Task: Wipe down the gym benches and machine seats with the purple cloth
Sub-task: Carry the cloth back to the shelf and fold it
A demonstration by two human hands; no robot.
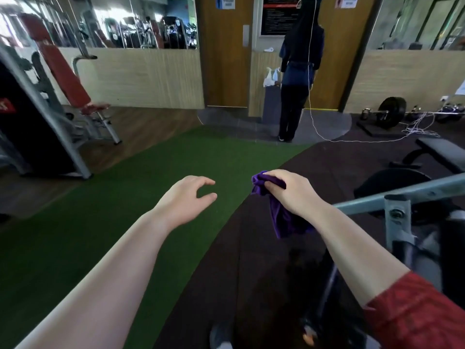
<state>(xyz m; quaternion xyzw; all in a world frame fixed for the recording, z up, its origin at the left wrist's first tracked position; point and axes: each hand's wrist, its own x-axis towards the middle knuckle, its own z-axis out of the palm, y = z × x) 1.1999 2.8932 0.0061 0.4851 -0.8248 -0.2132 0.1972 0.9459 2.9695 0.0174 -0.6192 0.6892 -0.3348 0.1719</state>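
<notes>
Bottom edge, nearest: toe of a shoe (221,342) on the dark rubber floor (264,273). Right forearm comes in from the lower right, red sleeve (415,313) covering only its upper part.

Right hand (292,195) grips the purple cloth (283,217), fingers (275,184) curled round the bunched top. The rest of the cloth hangs loose under the hand, in the air, touching no bench or seat.

Left hand (186,200), bare arm, is held out beside it and apart from the cloth. Its fingers (205,183) are loosely curved, thumb and forefinger spread, holding nothing. Left hand is over the green turf (113,202); right hand is over the seam where turf meets rubber floor.

Just right of the right arm: grey metal bar (407,193) of a machine, bolted to an upright, with blurred dark parts below. Behind the bar is a black seat (387,178), and further right a black bench (445,152).

Far left: red incline bench (65,71) on a grey frame.

Far middle: 1 person (300,71) in dark clothes stands back to camera by a wooden door (224,59). A white cable (352,141) trails across the floor.

Far right: barbell with a black weight plate (391,112). Mirror (141,21) on the back wall.
</notes>
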